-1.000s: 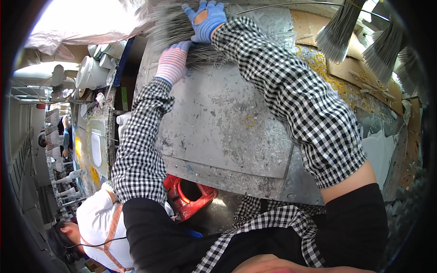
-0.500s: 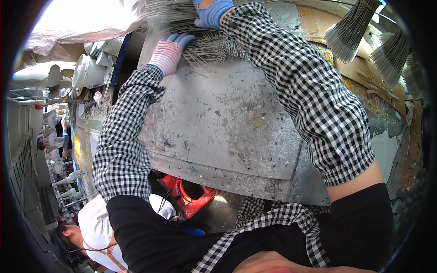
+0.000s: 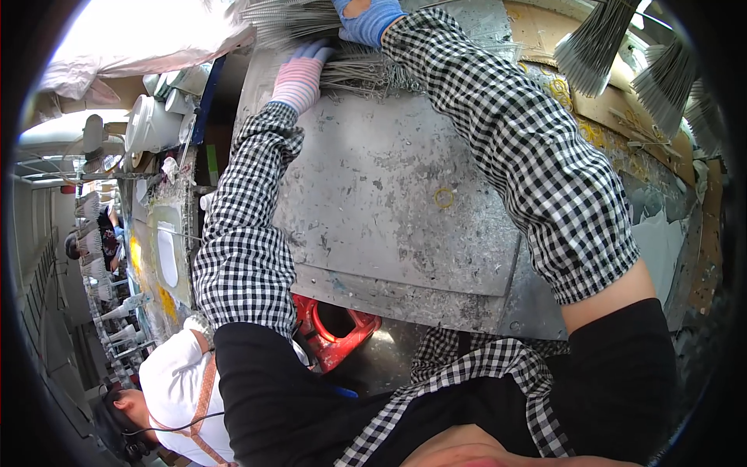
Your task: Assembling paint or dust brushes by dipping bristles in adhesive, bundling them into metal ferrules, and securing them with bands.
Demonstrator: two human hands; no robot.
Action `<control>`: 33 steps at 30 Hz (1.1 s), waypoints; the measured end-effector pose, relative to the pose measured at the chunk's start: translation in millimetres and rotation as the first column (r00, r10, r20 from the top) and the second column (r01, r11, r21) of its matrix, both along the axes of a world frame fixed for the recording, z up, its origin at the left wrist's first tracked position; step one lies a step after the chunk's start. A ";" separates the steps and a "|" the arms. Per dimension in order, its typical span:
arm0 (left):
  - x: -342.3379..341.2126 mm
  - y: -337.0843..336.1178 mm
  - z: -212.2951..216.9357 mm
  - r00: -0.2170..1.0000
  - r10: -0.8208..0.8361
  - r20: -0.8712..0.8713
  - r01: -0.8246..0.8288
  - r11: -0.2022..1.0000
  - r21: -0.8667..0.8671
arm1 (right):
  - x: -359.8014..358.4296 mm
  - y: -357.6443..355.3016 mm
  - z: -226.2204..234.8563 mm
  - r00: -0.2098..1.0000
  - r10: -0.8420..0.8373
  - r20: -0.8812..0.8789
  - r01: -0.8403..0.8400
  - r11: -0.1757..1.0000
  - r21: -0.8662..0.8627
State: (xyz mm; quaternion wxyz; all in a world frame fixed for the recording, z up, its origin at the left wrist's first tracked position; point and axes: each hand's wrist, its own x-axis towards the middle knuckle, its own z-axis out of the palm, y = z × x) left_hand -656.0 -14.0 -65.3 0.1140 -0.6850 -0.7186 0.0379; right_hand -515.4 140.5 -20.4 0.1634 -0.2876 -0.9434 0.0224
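Many thin grey wires (image 3: 358, 74), some with small looped ends, lie across the far part of a worn grey metal sheet (image 3: 350, 171). My left hand (image 3: 299, 79), in a pink-striped glove with bluish fingertips, rests against their left end, its fingers stretched forward and slightly blurred. Beyond it fans another bunch of wires (image 3: 284, 27), smeared by motion. My right hand (image 3: 372, 22), in a blue glove, is over the wires at the top edge of the view. Its fingers are mostly cut off or hidden, so its grip does not show.
A yellow ring (image 3: 444, 198) lies on the sheet. Bundles of wires (image 3: 595, 50) hang at the far right, above cardboard (image 3: 537, 35). White buckets (image 3: 148, 124) stand at left. Below the table edge is a red stool (image 3: 334, 342); a person in white (image 3: 183, 381) sits at lower left.
My left hand has shifted slightly right and farther away along the wires, its forearm swinging right. The right hand has barely moved. The person at lower left has shifted, an arm now showing.
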 end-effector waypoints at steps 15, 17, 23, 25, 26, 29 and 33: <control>129.5 -148.5 28.5 0.987 0.147 0.068 -0.127 0.963 -0.239 | 49.7 -47.2 -22.9 0.958 0.275 0.084 -0.286 0.942 0.176; 125.5 -154.4 31.5 0.996 0.084 0.042 -0.071 0.966 -0.248 | 53.7 -64.7 -14.1 0.933 0.336 0.129 -0.352 0.927 0.131; 96.7 -100.7 28.9 0.991 -0.074 0.110 0.087 0.989 -0.119 | 51.6 -51.6 8.8 0.945 0.307 0.112 -0.299 0.950 -0.086; 95.2 -90.0 34.5 0.977 0.037 0.211 0.004 0.982 -0.190 | 51.4 -48.6 10.1 0.941 0.324 0.098 -0.313 0.943 -0.108; 96.8 -86.6 37.5 0.941 0.150 0.303 -0.068 0.962 -0.266 | 51.5 -45.8 9.4 0.937 0.339 0.086 -0.327 0.936 -0.129; 103.1 -91.8 38.4 0.978 0.053 0.203 -0.006 0.974 -0.227 | 50.0 -46.4 2.3 0.959 0.276 0.067 -0.271 0.960 -0.074; 120.8 -133.5 28.8 0.989 0.058 0.137 -0.023 0.968 -0.249 | 49.0 -52.6 -8.5 0.954 0.294 0.055 -0.295 0.955 0.006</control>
